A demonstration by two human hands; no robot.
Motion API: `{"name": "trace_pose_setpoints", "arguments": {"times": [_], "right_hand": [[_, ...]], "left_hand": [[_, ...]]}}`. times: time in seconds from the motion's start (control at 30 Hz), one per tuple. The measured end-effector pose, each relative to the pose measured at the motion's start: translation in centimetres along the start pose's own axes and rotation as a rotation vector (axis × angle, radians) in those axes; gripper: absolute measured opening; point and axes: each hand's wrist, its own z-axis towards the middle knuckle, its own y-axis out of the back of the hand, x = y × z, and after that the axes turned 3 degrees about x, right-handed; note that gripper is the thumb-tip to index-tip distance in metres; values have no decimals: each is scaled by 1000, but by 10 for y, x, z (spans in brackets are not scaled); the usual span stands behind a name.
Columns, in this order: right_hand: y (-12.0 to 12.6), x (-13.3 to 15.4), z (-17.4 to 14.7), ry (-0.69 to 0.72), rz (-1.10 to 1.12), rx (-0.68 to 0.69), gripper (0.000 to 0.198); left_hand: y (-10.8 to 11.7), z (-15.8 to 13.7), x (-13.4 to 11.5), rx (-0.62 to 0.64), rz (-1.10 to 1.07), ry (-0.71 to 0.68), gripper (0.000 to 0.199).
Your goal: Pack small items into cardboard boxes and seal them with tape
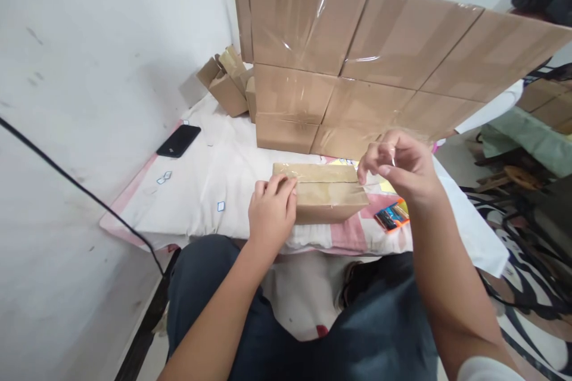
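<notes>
The brown carton (331, 202) is closed, glossily taped. Left hand (271, 208) grips it; right hand (400, 164) curls, hold unclear.

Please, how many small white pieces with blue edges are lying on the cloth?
4 visible: one piece at the phone's far end, two together nearer the camera, one toward the left hand. The stacked boxes may hide others.

A black phone (179, 141) lies on pale cloth (232, 166), near the white wall (80, 59).
</notes>
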Motion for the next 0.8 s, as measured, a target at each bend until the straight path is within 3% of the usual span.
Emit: {"name": "trace_pose_setpoints", "arguments": {"times": [0.33, 0.47, 0.63, 0.8], "right_hand": [[-21, -1, 14, 1, 191, 82, 31], [-31, -17, 21, -53, 185, 141, 32], [-37, -39, 24, -101, 155, 106, 33], [-47, -25, 10, -91, 125, 105, 33]], "left_hand": [[-1, -2, -5, 29, 47, 8, 35], [-1, -1, -5, 52, 70, 25, 35], [-3, 1, -4, 54, 67, 33, 36], [-6, -1, -4, -10, 28, 28, 33]]}}
